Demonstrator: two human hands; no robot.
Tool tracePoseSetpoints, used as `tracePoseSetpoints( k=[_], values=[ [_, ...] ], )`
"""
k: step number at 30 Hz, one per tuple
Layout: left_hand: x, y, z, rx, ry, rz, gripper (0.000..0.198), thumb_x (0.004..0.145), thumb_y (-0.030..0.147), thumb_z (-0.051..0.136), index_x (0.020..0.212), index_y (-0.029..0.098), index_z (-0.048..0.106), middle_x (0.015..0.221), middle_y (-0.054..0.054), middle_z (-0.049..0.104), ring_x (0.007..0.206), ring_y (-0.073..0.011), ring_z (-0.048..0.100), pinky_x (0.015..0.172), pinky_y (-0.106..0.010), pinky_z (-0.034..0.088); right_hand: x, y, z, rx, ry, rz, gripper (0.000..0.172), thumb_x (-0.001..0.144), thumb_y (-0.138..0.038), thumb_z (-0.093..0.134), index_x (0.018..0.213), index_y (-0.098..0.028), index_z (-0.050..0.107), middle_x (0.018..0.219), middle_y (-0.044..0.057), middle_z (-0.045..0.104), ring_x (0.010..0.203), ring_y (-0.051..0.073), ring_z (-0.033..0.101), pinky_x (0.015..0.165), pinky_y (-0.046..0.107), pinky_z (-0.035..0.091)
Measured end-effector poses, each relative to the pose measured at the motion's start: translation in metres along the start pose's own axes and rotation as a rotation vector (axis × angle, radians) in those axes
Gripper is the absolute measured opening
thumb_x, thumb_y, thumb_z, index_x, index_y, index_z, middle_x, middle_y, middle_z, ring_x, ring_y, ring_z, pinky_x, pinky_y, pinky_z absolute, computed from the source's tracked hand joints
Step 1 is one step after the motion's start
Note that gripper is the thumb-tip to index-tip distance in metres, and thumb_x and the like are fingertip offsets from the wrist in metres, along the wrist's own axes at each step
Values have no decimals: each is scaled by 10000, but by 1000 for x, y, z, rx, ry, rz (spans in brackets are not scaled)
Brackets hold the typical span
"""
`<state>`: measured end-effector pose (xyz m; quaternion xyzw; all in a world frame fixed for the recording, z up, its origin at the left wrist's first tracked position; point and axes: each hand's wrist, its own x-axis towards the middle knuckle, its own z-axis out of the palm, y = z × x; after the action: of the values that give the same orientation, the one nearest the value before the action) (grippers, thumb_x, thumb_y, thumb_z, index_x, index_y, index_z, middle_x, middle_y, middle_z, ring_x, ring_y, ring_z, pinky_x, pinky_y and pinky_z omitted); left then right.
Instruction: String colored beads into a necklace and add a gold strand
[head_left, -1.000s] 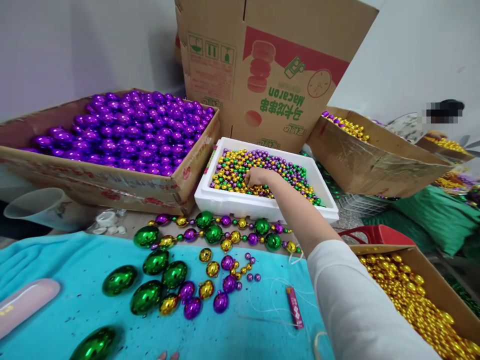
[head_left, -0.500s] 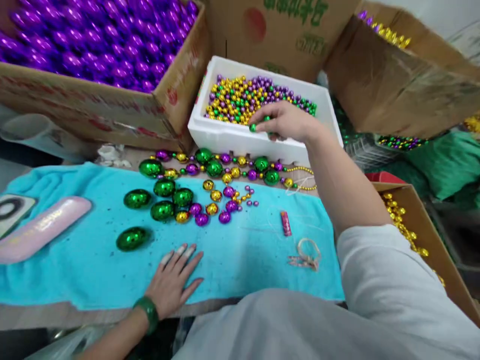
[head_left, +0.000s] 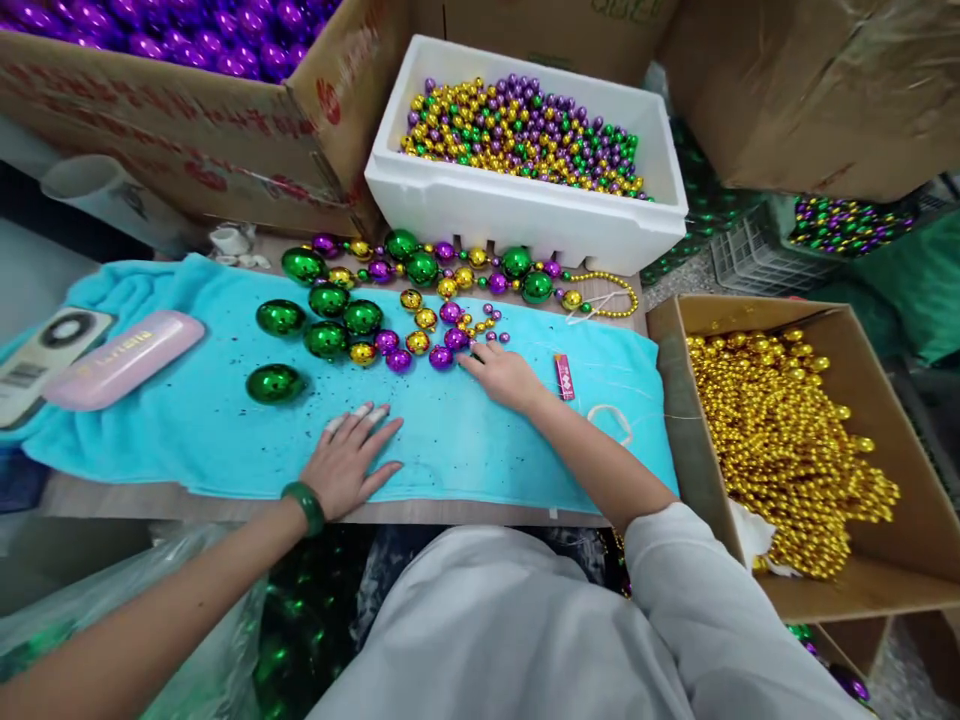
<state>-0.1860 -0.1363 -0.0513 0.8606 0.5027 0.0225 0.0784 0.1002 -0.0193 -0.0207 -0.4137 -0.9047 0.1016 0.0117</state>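
My left hand (head_left: 351, 460) lies flat on the turquoise towel (head_left: 187, 430), fingers spread, with a green bangle on the wrist. My right hand (head_left: 504, 375) rests on the towel with its fingers curled down beside a cluster of loose purple and gold beads (head_left: 420, 345); what it holds, if anything, is hidden. Several large green oval beads (head_left: 324, 325) lie to the left. A strung row of green, purple and gold beads (head_left: 450, 268) runs along the towel's far edge. Behind it stands a white foam box (head_left: 525, 215) of small mixed beads.
A cardboard box of purple balls (head_left: 202, 140) stands at back left and a box of gold bead strings (head_left: 787, 440) at right. A pink case (head_left: 124, 358), a small red tube (head_left: 563, 376) and a thread loop (head_left: 611, 420) lie on the towel. A tall carton (head_left: 817, 90) is at back right.
My right hand left the foam box and came down onto the towel beside the loose beads. The view tilted downward; my left hand stayed flat on the towel.
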Motion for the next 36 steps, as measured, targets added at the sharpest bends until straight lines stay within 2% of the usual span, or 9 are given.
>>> tracePoseSetpoints(
  k=[4, 7, 10, 15, 20, 24, 28, 32, 36],
  values=[
    [0, 2, -6, 23, -26, -8, 577, 863, 519, 436, 1366, 236, 442, 1439, -128, 423, 1352, -330, 327, 1061, -522, 286, -25, 23, -17, 175, 133, 75, 402, 893, -233, 516, 1292, -183, 535, 1299, 112, 529, 1190, 238, 445, 996, 385, 367],
    [1, 5, -11, -4, -11, -36, 555, 858, 516, 442, 1321, 215, 492, 1407, -131, 456, 1319, -343, 365, 1033, -516, 335, -57, 41, -35, 231, 153, 292, 231, 870, -169, 513, 1035, -147, 673, 1065, 102, 633, 1018, 213, 549, 903, 321, 412],
    [7, 14, -15, -61, 49, -48, 466, 882, 467, 424, 1197, 166, 589, 1304, -146, 536, 1224, -317, 463, 1017, -471, 376, -86, 48, -42, 219, 98, 411, 210, 861, -129, 488, 915, -134, 690, 936, 91, 657, 880, 188, 591, 804, 268, 424],
    [37, 52, -24, -139, 124, -28, 392, 913, 411, 395, 1101, 159, 629, 1072, -120, 630, 1032, -260, 556, 935, -405, 441, -108, 37, -29, 159, -5, 436, 214, 861, -131, 474, 903, -152, 683, 967, 95, 669, 907, 193, 600, 785, 256, 412],
    [75, 94, -22, -143, 104, 49, 359, 916, 379, 424, 1152, 175, 603, 1041, -104, 613, 988, -233, 560, 881, -363, 462, -111, 28, -14, 129, -37, 458, 214, 884, -174, 470, 994, -166, 653, 1078, 118, 632, 958, 219, 599, 786, 283, 432],
    [90, 108, -12, -132, 18, 87, 282, 907, 312, 453, 1070, 176, 639, 940, -85, 608, 899, -212, 573, 824, -338, 480, -110, 26, -5, 63, -66, 486, 240, 902, -159, 426, 1005, -154, 643, 1097, 151, 610, 966, 256, 596, 760, 322, 454],
    [90, 110, -8, -161, -24, 78, 252, 890, 243, 465, 1040, 154, 648, 918, -88, 607, 891, -214, 579, 827, -345, 487, -111, 25, -4, 13, -52, 499, 247, 902, -151, 410, 1004, -141, 635, 1120, 177, 595, 1018, 284, 574, 749, 337, 462],
    [86, 108, -16, -362, 82, -40, 227, 863, 231, 488, 993, 151, 655, 950, -87, 624, 914, -205, 584, 867, -353, 482, -119, 26, -16, 111, -23, 527, 215, 888, -153, 436, 983, -153, 629, 1119, 161, 613, 962, 262, 595, 735, 319, 449],
    [85, 109, -30, -840, 159, -306, 246, 819, 310, 560, 969, 148, 666, 865, -57, 646, 746, -156, 587, 750, -325, 507, -126, 29, -31, 409, 115, 501, 166, 859, -140, 460, 901, -173, 618, 948, 77, 670, 849, 198, 606, 731, 278, 430]
  ],
)
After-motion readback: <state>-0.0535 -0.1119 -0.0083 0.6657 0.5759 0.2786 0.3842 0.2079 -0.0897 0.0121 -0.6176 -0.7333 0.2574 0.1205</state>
